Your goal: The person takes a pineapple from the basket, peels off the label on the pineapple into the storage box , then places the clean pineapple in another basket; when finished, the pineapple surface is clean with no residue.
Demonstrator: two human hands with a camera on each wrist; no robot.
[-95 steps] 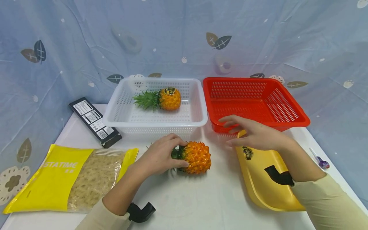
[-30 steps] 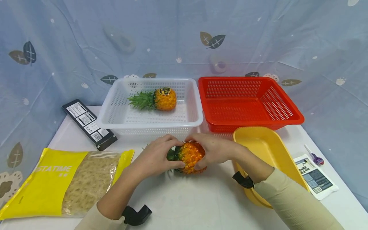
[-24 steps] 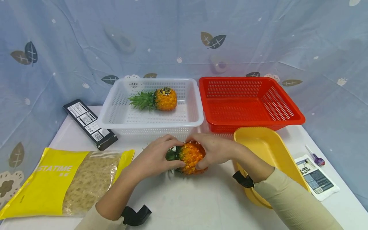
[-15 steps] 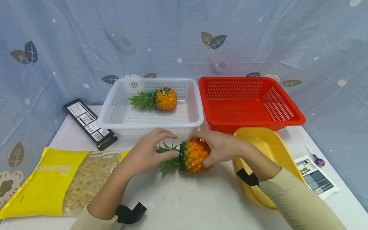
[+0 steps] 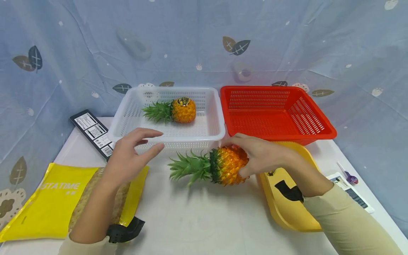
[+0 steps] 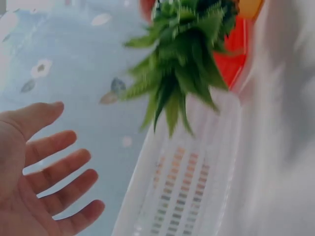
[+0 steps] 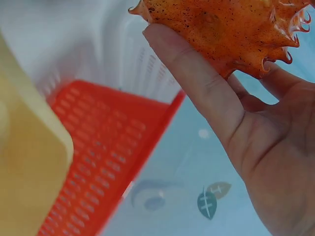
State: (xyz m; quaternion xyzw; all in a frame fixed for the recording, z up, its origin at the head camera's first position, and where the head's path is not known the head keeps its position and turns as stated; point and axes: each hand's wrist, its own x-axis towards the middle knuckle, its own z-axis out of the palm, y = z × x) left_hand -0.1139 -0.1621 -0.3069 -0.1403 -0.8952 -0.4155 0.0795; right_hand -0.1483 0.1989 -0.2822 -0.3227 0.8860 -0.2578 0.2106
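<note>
Right hand (image 5: 261, 152): fingers clamped round body of pineapple (image 5: 230, 165), seemingly off desk (image 5: 204, 219); leaves (image 5: 191, 166) pointed away from those fingers, toward left hand (image 5: 127, 156). Left fingers spread apart, holding nothing, clear of leaf tips. White basket (image 5: 191, 137) lay beyond left fingers, red basket (image 5: 261, 101) beyond right. Doing it well probably meant even grip on spiky rind, leaves kept level, free of left fingers.

Pineapple (image 5: 227, 165) — right end hidden by right hand (image 5: 262, 154); cut off along right-wrist view's top edge. Right of grip — yellow tray (image 5: 283, 212) partly behind forearm (image 5: 307, 175); packet (image 5: 358, 198) print illegible.
</note>
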